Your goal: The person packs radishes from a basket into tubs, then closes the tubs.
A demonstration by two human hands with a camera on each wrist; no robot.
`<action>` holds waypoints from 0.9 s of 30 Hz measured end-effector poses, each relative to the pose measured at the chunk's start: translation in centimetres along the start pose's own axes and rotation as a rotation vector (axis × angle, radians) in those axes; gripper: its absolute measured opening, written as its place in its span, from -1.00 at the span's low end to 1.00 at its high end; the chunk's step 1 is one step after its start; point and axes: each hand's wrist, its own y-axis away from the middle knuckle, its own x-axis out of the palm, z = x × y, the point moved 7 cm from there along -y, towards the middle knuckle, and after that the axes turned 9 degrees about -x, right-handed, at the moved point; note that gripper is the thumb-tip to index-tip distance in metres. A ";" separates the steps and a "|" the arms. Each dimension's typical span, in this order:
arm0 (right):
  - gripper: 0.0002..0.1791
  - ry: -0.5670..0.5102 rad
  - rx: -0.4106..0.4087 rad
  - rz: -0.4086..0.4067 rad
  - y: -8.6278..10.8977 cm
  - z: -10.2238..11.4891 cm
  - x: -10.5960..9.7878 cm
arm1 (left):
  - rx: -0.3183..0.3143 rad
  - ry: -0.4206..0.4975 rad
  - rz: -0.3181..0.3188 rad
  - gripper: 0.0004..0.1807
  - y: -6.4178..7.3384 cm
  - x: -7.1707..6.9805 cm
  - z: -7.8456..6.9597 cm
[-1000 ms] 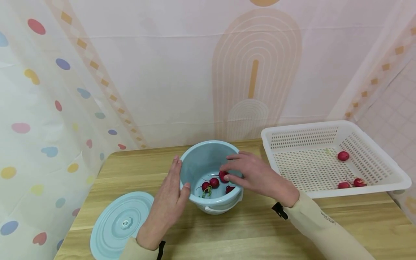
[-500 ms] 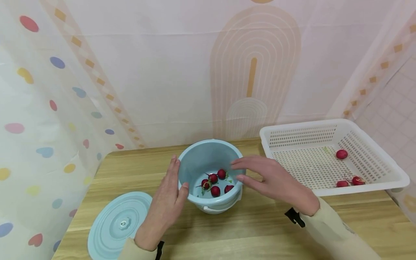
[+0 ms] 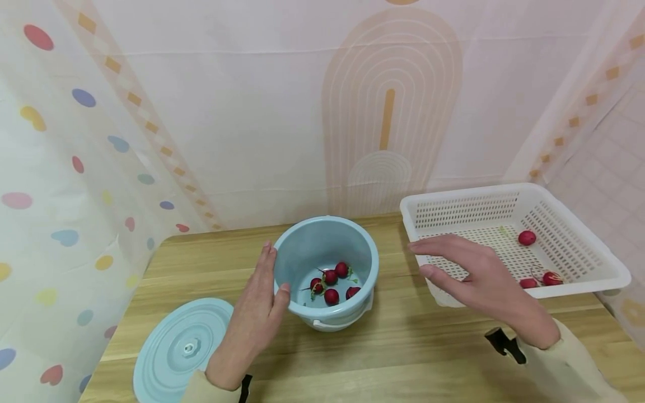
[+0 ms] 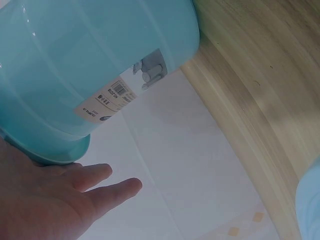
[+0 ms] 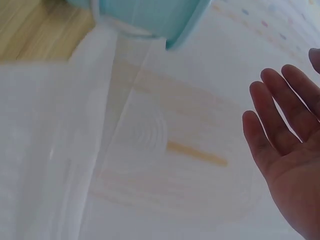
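Note:
My left hand (image 3: 252, 313) rests along the left side of a light blue bucket (image 3: 314, 240), fingers straight and thumb near the rim. In the left wrist view the fingers reach past the rim of the bucket (image 4: 100, 60), whose wall bears a label. Several red radishes (image 3: 331, 296) with bits of green stem lie on the bucket's bottom. Over the near left corner of a white slotted basket (image 3: 466, 195), my right hand (image 3: 473, 274) hovers with nothing in it, fingers extended. Three radishes (image 3: 527, 238) lie on the right side of that basket.
A round light blue lid (image 3: 171, 347) lies on the wooden table (image 3: 363, 364) left of the bucket, partly behind the left hand. The bucket's white handle (image 3: 327, 326) hangs down at the front. A patterned curtain (image 3: 252, 112) stands behind the table.
My right hand has let go of a radish inside the bucket, risen out and moved right to the basket. The left hand has stayed at the bucket's side.

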 end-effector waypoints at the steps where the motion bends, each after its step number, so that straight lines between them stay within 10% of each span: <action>1: -0.67 0.009 -0.004 -0.008 0.3 -0.1 -0.4 | 0.000 0.000 0.000 -0.26 0.0 0.0 0.0; 11: -0.64 0.087 0.047 -0.058 3.4 -2.2 -3.7 | -0.006 -0.005 0.001 -0.26 0.1 0.0 0.1; 27: -0.67 0.201 0.429 -0.012 10.0 -8.3 -8.2 | -0.006 0.001 0.005 -0.27 0.1 0.1 0.0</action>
